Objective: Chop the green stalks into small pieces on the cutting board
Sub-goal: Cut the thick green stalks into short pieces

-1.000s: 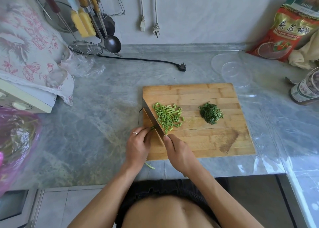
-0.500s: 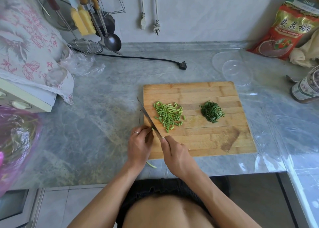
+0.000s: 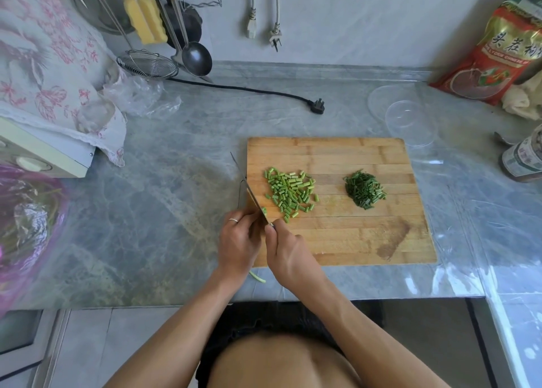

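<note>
A wooden cutting board (image 3: pixel 352 241) lies on the grey marble counter. On it sit a pile of light green stalk pieces (image 3: pixel 289 192) and, to the right, a smaller heap of dark green chopped bits (image 3: pixel 364 193). My right hand (image 3: pixel 289 252) grips the handle of a knife (image 3: pixel 249 189) whose blade runs along the board's left edge, edge-on to the camera. My left hand (image 3: pixel 237 241), a ring on one finger, holds the short remaining stalks (image 3: pixel 264 210) against the blade at the board's near left corner. One stalk end (image 3: pixel 257 277) pokes out below my left wrist.
Clear plastic lids (image 3: pixel 407 117) lie behind the board, a jar (image 3: pixel 525 158) and a red food bag (image 3: pixel 495 53) at the right. A black plug and cord (image 3: pixel 316 106) cross the counter. Utensils (image 3: pixel 193 56), a strainer (image 3: pixel 146 65), a cloth-covered appliance (image 3: pixel 44 79) and a pink bag (image 3: pixel 26 220) fill the left.
The knife blade has shifted left from over the pile to the board's left edge. The stalk ends under my left hand are shorter. Both hands stay at the near left corner.
</note>
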`<state>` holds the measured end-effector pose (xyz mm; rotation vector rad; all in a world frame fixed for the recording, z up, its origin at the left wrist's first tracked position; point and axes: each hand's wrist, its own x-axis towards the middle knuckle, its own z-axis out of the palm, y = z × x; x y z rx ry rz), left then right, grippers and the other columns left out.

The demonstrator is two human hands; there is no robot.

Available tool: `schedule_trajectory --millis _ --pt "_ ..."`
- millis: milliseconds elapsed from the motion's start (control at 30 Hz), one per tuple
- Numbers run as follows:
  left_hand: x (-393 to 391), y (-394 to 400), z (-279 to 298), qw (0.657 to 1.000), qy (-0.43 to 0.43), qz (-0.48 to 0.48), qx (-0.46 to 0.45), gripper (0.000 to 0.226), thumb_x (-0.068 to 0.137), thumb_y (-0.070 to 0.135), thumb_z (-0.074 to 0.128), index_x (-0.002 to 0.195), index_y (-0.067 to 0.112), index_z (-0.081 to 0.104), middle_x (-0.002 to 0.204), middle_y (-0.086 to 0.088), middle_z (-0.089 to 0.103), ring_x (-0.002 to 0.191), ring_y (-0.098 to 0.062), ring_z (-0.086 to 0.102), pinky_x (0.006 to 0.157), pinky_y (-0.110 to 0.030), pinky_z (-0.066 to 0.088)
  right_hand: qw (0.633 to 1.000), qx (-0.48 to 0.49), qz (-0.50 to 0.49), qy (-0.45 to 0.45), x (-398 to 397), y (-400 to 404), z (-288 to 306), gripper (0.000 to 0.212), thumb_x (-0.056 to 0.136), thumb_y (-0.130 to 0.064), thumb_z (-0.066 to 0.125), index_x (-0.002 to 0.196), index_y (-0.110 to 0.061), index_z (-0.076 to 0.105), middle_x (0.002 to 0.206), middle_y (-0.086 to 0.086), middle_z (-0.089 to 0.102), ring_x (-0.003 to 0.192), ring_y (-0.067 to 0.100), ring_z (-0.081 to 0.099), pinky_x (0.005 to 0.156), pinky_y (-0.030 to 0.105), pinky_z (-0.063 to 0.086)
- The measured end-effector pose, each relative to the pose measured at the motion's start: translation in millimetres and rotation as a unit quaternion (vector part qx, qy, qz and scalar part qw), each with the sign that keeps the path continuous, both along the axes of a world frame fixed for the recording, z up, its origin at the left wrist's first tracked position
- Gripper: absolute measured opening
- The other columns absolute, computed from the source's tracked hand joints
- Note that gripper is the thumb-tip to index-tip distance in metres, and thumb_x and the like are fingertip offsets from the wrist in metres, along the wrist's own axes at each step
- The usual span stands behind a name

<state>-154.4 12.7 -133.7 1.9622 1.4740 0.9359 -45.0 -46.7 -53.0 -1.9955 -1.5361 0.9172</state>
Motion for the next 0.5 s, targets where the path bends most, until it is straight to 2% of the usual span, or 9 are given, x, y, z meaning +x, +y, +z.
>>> schedule_trajectory --millis 33,100,200,300,400,500 --pt "-1 0 -1 1.000 0.004 0.001 -0.003 0.015 0.080 0.005 0.076 0.095 0.007 0.077 0.097 -0.004 0.072 0.093 -0.026 0.066 0.078 -0.022 0.048 1.000 0.001 0.008 -0.016 0 2 -2 0.058 0.099 -0.055 0.009 0.099 -0.011 0.046 0.064 0.002 0.047 0.040 0.009 0.029 0.041 0.019 0.018" --pt "-1 1 -3 1.000 0.006 0.004 0.007 0.014 0.080 0.004 0.075 0.094 0.005 0.077 0.095 -0.006 0.072 0.091 -0.026 0.066 0.077 -0.024 0.049 1.000 -0.009 -0.007 -0.005 1 5 -5 0.046 0.101 -0.050 0.016 0.097 -0.013 0.044 0.064 0.000 0.045 0.043 0.007 0.033 0.044 0.020 0.021" --pt "0 0 -1 1.000 0.001 0.006 0.023 0.015 0.085 0.013 0.068 0.094 0.003 0.076 0.095 -0.007 0.072 0.091 -0.024 0.065 0.080 -0.024 0.050 1.000 -0.004 -0.002 0.005 6 4 -1 0.036 0.103 -0.042 0.022 0.094 -0.015 0.044 0.063 0.000 0.045 0.043 0.010 0.035 0.047 0.029 0.026" --pt "0 0 0 1.000 0.002 0.005 0.018 0.014 0.084 0.005 0.073 0.097 0.003 0.076 0.096 -0.006 0.071 0.093 -0.024 0.065 0.080 -0.025 0.050 0.996 -0.081 0.012 -0.017 10 -5 4 0.037 0.102 -0.045 0.021 0.104 -0.018 0.047 0.069 -0.004 0.045 0.056 0.004 0.038 0.059 0.027 0.031" --pt "1 0 2 1.000 0.009 0.001 0.020 0.014 0.082 -0.001 0.075 0.095 0.004 0.076 0.094 -0.006 0.071 0.090 -0.024 0.065 0.079 -0.024 0.050 1.000 -0.011 0.003 -0.004 7 1 6 0.032 0.104 -0.038 0.024 0.094 -0.017 0.046 0.064 -0.009 0.040 0.046 0.008 0.034 0.049 0.023 0.026" --pt "0 2 2 0.999 0.017 -0.001 0.033 0.011 0.084 -0.001 0.072 0.093 0.004 0.076 0.092 -0.006 0.071 0.088 -0.025 0.065 0.079 -0.023 0.049 0.998 0.010 -0.037 0.041 9 12 5 0.027 0.105 -0.028 0.032 0.080 -0.019 0.039 0.060 -0.005 0.043 0.046 0.017 0.038 0.047 0.032 0.028"
